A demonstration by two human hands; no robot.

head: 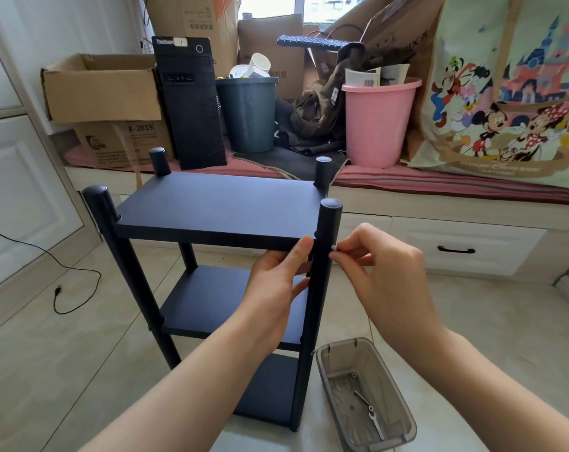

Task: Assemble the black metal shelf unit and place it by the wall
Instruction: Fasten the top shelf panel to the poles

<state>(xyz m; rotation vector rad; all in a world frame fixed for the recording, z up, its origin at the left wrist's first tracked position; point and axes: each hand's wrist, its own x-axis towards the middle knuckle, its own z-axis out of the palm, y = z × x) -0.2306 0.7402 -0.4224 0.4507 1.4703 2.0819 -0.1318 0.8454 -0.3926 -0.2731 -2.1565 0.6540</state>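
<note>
R grip (379, 272) pinches small silver screw (334, 247) at front-right post of black metal 3-tier shelf unit (218, 210), L grip (276, 282) just left, clamped on that post w/ thumb under top board.

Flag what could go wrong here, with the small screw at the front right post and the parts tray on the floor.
1. The right hand only pinches the small screw at the front right post; it could slip and drop to the floor.
2. The parts tray sits right beside the post's foot, so shifting the shelf unit might knock it.
3. The left hand steadies only the top shelf edge; pushing the screw may rock the unit.
</note>
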